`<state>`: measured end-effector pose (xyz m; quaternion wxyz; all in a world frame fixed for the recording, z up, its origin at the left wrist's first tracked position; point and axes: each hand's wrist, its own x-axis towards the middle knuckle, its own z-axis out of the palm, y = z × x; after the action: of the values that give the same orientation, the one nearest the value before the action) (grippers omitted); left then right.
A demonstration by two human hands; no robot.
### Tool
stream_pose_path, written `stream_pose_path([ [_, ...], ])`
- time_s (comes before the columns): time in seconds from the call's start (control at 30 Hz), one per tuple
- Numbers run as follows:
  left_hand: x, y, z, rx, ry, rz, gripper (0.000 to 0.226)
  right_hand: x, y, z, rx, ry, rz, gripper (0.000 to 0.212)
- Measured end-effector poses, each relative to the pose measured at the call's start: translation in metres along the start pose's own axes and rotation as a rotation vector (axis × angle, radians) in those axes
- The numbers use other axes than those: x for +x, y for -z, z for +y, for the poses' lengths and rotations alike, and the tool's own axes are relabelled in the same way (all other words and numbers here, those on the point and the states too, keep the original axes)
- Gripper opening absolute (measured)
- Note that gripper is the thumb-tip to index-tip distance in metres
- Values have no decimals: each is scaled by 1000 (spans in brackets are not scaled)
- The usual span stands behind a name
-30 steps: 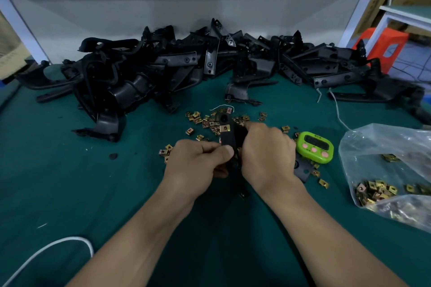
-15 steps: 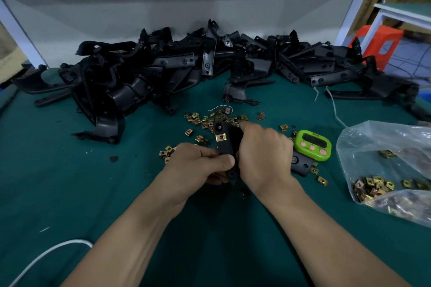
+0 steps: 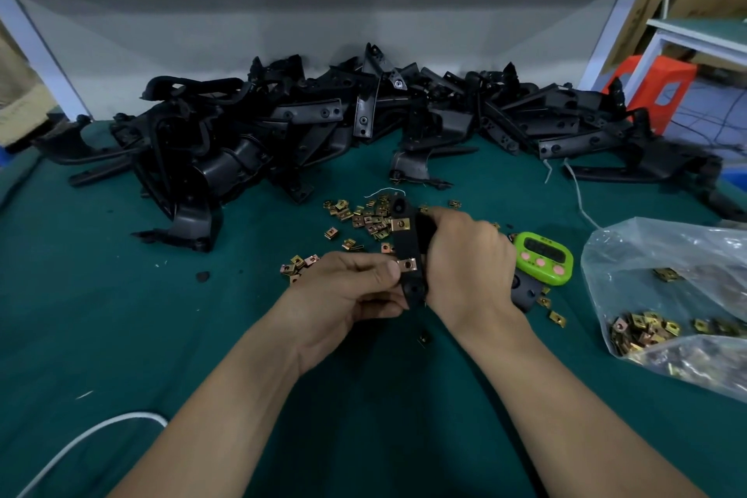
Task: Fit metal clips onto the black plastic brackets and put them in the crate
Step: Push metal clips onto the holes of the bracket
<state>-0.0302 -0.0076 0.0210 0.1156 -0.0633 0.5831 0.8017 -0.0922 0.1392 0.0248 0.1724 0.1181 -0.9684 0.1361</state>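
Left hand (image 3: 347,287): your fingers are curled, with the thumb tip pinching the lower clip (image 3: 407,264) against the bracket's edge.
Right hand (image 3: 465,255): it is wrapped around the far side of the bracket (image 3: 405,245). Its fingertips are hidden, so you can't tell how deep the grip goes.
Bracket: a black plastic strip held up off the desk (image 3: 182,336) between both hands, roughly upright and tilted a bit.
Upper clip (image 3: 400,223): it sits on the bracket and looks seated.
Risk, half-seated clip: the lower clip may not be fully pushed home. If your thumb pushes at an angle, it likely goes on crooked or pops off.
Risk, slip: a hard thumb push against a loose right-hand grip could twist the bracket or drop it onto the loose clips (image 3: 366,216) below.
Risk, pinch: the clip edges look sharp, so keep your thumb pad flat.
Risk, clutter: the green timer (image 3: 543,257) is just beside your right hand and is easy to knock.
Risk, mix-up: the pile of brackets (image 3: 283,133) has no clips fitted and is near, so don't set this one back there.
Clip bag (image 3: 667,295): it lies open at the right, and a snag would spill it.
Crate: it is not in view, so the drop-off spot is unknown.
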Motion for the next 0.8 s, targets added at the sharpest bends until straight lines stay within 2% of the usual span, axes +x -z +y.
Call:
stream_pose_path([
  [0.23,0,-5,1,89,-144,73,15,6,3,3,-12,18,28,26],
  [0.3,0,-15,4,162,-209,132,23,9,9,4,-3,19,31,23],
  [0.4,0,-36,15,203,-274,248,18,14,28,8,31,24,17,18],
  [0.47,2,-47,25,150,-268,290,15,15,45,17,35,23,-26,17],
  [0.53,7,-61,34,76,-240,313,10,13,66,32,22,7,-106,25],
  [0.63,19,-93,42,-5,-211,336,8,3,106,74,33,-71,-260,60],
  [0.7,28,-124,42,-2,-187,307,9,-12,133,114,190,-131,-406,71],
  [0.73,33,-141,41,6,-175,284,10,-23,145,135,316,-163,-448,69],
  [0.8,43,-184,37,18,-154,210,12,-46,167,176,604,-259,-422,57],
])
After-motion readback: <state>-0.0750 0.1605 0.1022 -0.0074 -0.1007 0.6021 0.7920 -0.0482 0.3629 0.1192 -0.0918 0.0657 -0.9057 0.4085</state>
